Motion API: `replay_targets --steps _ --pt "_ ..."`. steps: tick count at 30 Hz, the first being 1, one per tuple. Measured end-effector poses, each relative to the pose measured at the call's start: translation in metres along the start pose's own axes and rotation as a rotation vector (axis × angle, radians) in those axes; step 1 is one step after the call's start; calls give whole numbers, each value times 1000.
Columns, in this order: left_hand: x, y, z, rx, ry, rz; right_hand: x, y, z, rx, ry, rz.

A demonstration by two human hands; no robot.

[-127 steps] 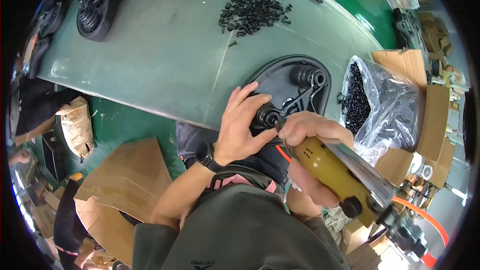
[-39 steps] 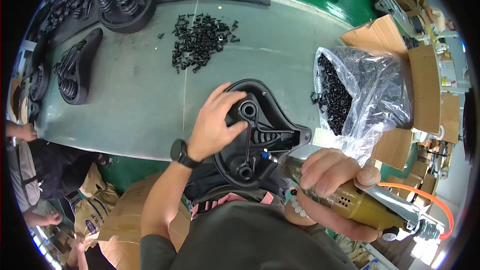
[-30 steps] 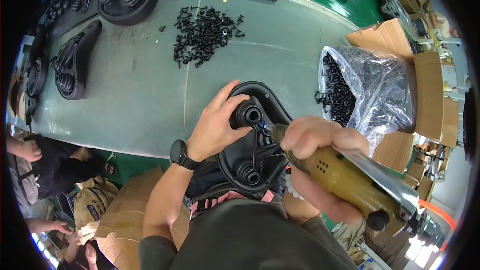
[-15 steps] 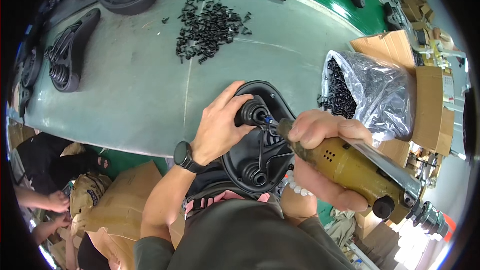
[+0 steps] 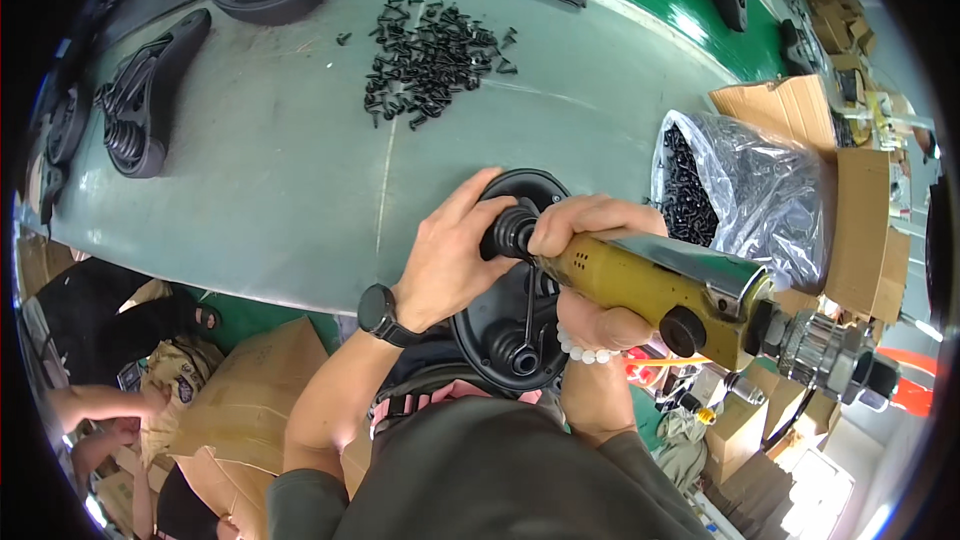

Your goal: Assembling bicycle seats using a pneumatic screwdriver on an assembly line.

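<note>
A black bicycle saddle (image 5: 505, 335) lies upside down at the near edge of the grey table (image 5: 290, 180), its springs and rails facing up. My left hand (image 5: 450, 255) presses on the saddle around a black coil spring (image 5: 512, 232). My right hand (image 5: 590, 270) grips a yellow pneumatic screwdriver (image 5: 660, 290), whose tip points into that spring area. A white bead bracelet sits on my right wrist and a black watch on my left.
A loose heap of black screws (image 5: 430, 55) lies on the table farther back. A clear plastic bag of black screws (image 5: 740, 190) sits in a cardboard box at the right. More black saddles (image 5: 140, 105) lie at the left and back. Another person's arm (image 5: 100, 405) shows at lower left.
My right hand brought the screwdriver up from beside my body onto the saddle's spring. My left hand stayed on the saddle, which shifted slightly.
</note>
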State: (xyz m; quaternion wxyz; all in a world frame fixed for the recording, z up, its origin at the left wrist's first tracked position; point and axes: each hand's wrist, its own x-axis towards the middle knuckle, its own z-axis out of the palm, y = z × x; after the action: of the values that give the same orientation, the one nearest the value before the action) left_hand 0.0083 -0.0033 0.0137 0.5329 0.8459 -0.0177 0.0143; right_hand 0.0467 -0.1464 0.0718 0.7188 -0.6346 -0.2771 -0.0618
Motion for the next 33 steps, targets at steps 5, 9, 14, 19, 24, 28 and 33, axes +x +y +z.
replay_targets --steps 5,9,14,19,24,28,33 --pt "-4 -3 -1 -6 23 33 -4 -5 10 -45 62 209" --pt "3 0 -3 0 0 33 5 5 4 -30 47 136" --pt "0 5 -3 -49 -19 48 -6 -13 3 111 475 267" --pt "68 12 8 -60 272 32 0 -90 -39 339 321 -280" --pt "203 36 9 -411 413 -22 -17 -94 -35 248 375 -227" --pt "186 -27 -75 -67 1016 13 -44 -87 -56 222 433 -157" --pt "195 -161 -205 125 1136 -738 -73 -82 -71 287 490 60"
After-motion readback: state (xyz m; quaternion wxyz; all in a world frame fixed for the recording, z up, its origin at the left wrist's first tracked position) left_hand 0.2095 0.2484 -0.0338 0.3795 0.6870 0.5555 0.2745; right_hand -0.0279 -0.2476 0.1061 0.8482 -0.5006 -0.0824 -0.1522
